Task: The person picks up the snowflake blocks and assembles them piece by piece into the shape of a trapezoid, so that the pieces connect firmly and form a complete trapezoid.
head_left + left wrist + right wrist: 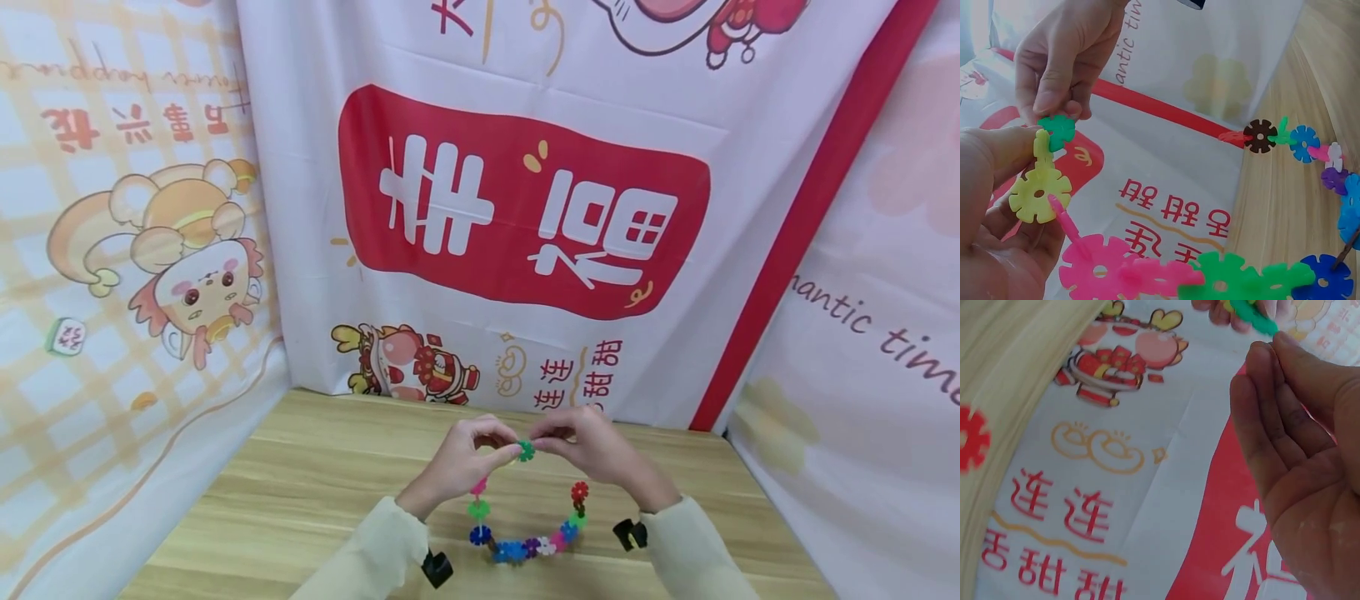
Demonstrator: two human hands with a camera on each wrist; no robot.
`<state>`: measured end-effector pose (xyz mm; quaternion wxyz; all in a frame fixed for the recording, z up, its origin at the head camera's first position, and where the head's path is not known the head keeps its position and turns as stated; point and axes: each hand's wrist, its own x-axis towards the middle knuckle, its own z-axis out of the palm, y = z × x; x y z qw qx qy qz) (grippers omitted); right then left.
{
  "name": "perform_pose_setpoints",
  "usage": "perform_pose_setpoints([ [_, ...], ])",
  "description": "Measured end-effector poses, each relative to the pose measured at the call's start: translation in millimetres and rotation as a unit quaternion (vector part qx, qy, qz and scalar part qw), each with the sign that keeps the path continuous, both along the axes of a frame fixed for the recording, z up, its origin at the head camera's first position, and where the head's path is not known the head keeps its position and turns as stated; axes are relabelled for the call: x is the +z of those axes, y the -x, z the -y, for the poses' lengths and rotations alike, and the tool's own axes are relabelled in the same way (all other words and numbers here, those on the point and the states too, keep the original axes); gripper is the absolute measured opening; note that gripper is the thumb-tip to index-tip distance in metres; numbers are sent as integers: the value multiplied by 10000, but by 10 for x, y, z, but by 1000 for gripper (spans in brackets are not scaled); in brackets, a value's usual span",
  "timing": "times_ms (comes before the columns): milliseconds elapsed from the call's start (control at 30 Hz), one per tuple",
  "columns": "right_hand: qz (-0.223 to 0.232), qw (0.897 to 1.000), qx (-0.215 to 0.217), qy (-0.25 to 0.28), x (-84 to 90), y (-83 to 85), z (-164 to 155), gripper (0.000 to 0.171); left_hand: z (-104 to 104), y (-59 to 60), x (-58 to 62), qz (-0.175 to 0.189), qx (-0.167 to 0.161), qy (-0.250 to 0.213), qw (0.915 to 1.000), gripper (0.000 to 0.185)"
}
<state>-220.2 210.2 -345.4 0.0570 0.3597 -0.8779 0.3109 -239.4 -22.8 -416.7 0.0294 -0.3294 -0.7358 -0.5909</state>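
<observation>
My left hand [467,457] pinches a yellow snowflake disc [1043,150] at the upper end of a linked chain of notched plastic discs. A green snowflake disc [527,451] joins onto that yellow one, and my right hand [596,450] pinches its edge between thumb and fingertips. Below it come another yellow disc [1027,201], pink discs [1085,269], green discs [1210,275] and a dark blue disc [480,536]. The chain sags in a U between both hands, through blue, purple and white pieces, up to a red disc [580,492] below my right hand.
A wood-grain table [315,467] lies under the hands. Printed cloth [300,250] hangs behind it, with more cloth along the left and right sides. Black bands [437,569] show at both sleeve cuffs.
</observation>
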Motion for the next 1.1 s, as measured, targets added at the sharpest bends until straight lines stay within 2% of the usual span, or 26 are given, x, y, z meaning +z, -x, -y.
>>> perform_pose_setpoints([
  [100, 38, 9993, -376, -65, -46, 54, -238, 11, 5, -7, 2, 67, 20, -61, 10000, 11],
  [233, 279, 9929, -1113, -323, -215, 176, -697, 11, 28, -10, 4, 137, 67, -45, 9999, 10],
  [367, 643, 9756, -1921, -846, -506, 272, -1147, 12, 51, 0, 0, 131, 84, -11, 9999, 12],
  [433, 615, 9663, -2216, -1158, -706, 292, -1339, 11, 54, 5, -10, 121, 81, -32, 9999, 13],
  [567, 503, 9574, -2514, -1331, -1159, 311, -1647, 15, 48, 2, -15, 130, 75, -61, 9999, 10],
  [700, 891, 9482, -2830, -1133, -1471, 298, -1773, 21, 49, -14, -4, 139, 116, -49, 9998, 7],
  [800, 986, 9437, -2983, -1037, -1605, 283, -1787, 20, 56, -13, -2, 136, 144, -24, 9998, 7],
  [933, 732, 9503, -2901, -861, -1739, 297, -1808, 17, 69, -9, -11, 145, 161, -11, 9998, 7],
  [1033, 720, 9520, -2867, -801, -1794, 318, -1822, 15, 80, -17, -11, 158, 145, -39, 9998, 8],
  [1100, 867, 9501, -2886, -811, -1802, 334, -1822, 13, 89, -18, -3, 142, 123, -71, 9998, 10],
])
